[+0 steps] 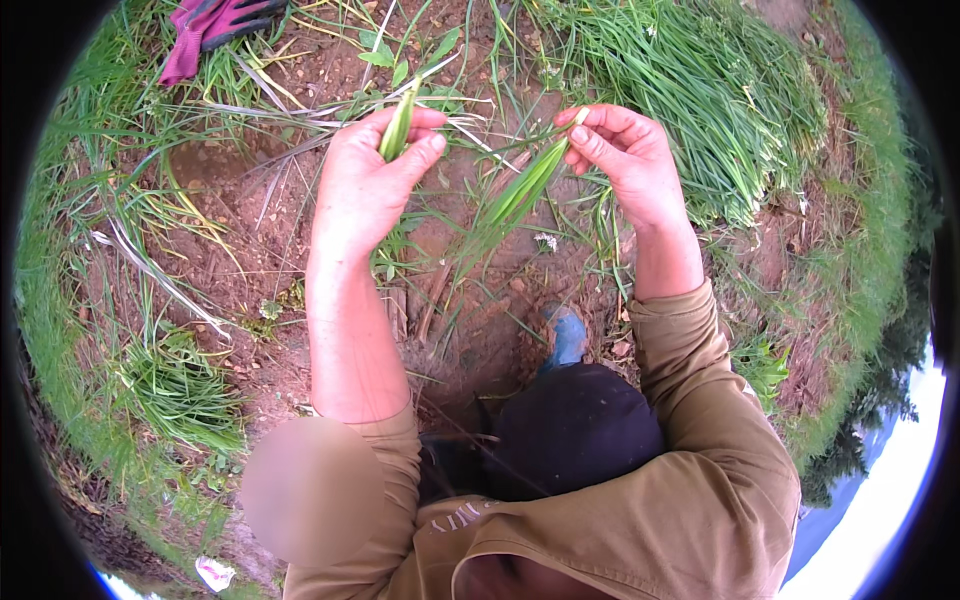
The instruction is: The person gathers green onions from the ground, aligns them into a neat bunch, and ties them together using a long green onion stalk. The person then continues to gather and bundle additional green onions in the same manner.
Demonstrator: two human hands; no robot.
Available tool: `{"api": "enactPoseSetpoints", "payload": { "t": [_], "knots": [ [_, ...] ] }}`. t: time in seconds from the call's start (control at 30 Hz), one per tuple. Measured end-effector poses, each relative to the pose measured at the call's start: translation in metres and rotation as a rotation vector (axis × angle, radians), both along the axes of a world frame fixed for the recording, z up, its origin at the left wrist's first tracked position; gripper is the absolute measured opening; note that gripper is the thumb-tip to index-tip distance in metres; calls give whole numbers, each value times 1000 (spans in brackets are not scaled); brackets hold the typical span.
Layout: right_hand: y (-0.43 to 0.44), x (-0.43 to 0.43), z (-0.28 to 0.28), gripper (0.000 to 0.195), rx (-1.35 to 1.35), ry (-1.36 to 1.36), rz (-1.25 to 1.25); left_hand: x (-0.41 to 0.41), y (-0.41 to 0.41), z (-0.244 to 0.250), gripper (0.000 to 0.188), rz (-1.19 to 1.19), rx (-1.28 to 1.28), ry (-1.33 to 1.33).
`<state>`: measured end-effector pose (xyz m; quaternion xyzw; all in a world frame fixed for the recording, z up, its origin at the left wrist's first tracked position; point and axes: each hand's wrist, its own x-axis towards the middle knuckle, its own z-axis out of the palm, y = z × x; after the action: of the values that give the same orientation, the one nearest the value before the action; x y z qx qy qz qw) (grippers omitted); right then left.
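Note:
My left hand (pixel 367 180) is closed around a narrow green leaf bundle (pixel 400 124), its pale tip pointing away from me above the thumb. To the right, my right hand (pixel 630 154) pinches the pale end of some long green leaf blades (pixel 529 180) between thumb and fingertips. Those blades spread and hang down toward the left, over bare soil. The two hands are apart. Inside the left palm, the lower part of the bundle is hidden.
A large pile of long green stalks (pixel 697 97) lies at the upper right. A smaller green heap (pixel 184 390) sits at the lower left. Dry pale leaves (pixel 161 277) are strewn on the soil. A pink and black glove (pixel 217 30) lies at the top left. My blue boot (pixel 566 337) shows below.

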<state>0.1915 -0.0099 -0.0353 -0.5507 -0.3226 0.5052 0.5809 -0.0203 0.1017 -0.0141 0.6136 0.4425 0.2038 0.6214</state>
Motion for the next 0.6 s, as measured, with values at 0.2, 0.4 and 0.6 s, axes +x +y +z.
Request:
{"api": "enactPoseSetpoints", "payload": {
  "t": [0.2, 0.4, 0.6],
  "knots": [
    [-1, -14, 6, 16, -2, 25, 68, 16, -15, -5, 24, -133, -11, -77],
    [-3, -23, 5, 15, -2, 102, 88, 34, -33, -12, 45, -233, 280, 81],
    [-4, -28, 5, 13, 16, 163, 51, 42, -42, -19, 48, -236, 288, 43]
  ]
}}
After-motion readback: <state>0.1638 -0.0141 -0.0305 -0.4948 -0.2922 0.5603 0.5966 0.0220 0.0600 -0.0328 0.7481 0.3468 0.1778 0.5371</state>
